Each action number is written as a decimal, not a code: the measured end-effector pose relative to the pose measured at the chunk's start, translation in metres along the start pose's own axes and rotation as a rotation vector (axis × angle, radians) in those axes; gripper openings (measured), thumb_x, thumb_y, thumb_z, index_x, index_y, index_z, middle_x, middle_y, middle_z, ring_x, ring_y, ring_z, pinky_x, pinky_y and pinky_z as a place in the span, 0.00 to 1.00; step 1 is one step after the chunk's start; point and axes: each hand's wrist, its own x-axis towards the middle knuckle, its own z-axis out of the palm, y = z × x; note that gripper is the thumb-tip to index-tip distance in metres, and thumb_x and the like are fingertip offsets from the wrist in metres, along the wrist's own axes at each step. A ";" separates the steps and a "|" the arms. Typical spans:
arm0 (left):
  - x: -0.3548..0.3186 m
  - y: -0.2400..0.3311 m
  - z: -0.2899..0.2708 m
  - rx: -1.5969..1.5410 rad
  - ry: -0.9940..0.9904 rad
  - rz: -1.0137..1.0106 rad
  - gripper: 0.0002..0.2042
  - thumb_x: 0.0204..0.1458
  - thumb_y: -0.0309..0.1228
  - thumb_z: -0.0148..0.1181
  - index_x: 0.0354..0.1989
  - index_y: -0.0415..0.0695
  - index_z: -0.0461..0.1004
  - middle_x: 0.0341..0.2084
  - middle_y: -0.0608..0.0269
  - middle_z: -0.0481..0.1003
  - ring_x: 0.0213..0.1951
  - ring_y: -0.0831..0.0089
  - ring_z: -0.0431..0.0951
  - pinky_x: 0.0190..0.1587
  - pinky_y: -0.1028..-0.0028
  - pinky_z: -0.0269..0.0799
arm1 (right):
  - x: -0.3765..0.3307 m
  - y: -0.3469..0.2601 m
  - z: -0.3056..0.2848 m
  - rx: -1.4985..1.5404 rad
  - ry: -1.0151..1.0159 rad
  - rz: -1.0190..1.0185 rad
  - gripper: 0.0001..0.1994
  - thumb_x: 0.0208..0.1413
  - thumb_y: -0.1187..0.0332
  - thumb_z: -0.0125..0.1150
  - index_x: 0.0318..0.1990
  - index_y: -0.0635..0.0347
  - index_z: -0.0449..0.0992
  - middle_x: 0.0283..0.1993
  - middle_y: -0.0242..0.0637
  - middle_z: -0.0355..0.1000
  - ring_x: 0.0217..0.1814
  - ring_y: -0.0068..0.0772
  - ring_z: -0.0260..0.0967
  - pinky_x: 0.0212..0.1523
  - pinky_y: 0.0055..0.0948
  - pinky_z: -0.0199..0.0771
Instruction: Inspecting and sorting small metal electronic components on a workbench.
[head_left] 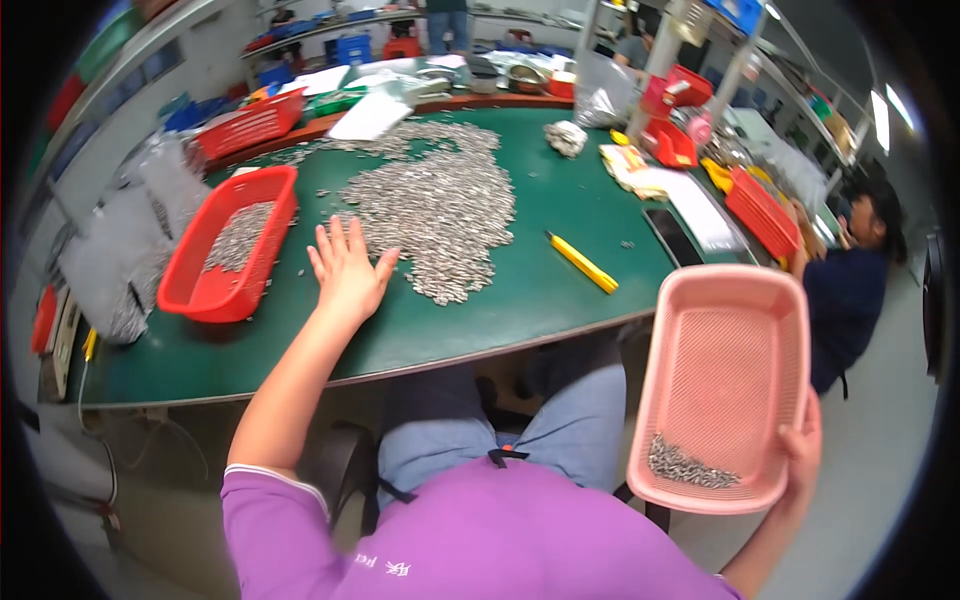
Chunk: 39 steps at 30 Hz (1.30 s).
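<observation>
Fingers spread, my left hand is over the green table at the near left edge of a wide heap of small silvery metal parts. Nothing is in that hand. At the lower right, beyond the table's front edge, my right hand grips the right side of a pink plastic basket. The basket is tilted, and a small pile of metal parts has gathered at its near end. A red plastic basket stands on the table left of my left hand, with more of the metal parts inside.
A yellow-handled tool like a cutter knife and a dark phone lie right of the heap. Clear plastic bags crowd the left edge. Red bins stand along the right, where another person sits. A crumpled white wad lies farther back.
</observation>
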 end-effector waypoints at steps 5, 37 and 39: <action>0.002 -0.025 0.002 0.019 -0.004 -0.159 0.42 0.61 0.59 0.49 0.72 0.37 0.53 0.74 0.43 0.47 0.76 0.43 0.38 0.73 0.41 0.32 | 0.089 -0.042 0.106 0.066 -0.239 -0.299 0.40 0.48 0.74 0.62 0.72 0.67 0.55 0.69 0.44 0.64 0.69 0.37 0.64 0.70 0.35 0.61; 0.027 -0.067 0.021 -0.299 0.651 0.048 0.24 0.59 0.42 0.58 0.54 0.35 0.67 0.54 0.44 0.68 0.61 0.45 0.64 0.65 0.49 0.57 | 0.133 -0.111 0.620 0.140 -0.439 -0.998 0.33 0.51 0.83 0.53 0.66 0.44 0.71 0.47 0.36 0.80 0.42 0.19 0.75 0.44 0.22 0.75; 0.025 -0.067 0.018 -0.320 0.612 -0.010 0.23 0.59 0.41 0.58 0.54 0.34 0.68 0.54 0.43 0.69 0.61 0.46 0.63 0.65 0.49 0.57 | 0.168 -0.115 0.574 0.155 -0.460 -0.811 0.34 0.47 0.82 0.54 0.67 0.54 0.68 0.51 0.33 0.77 0.47 0.23 0.75 0.50 0.23 0.74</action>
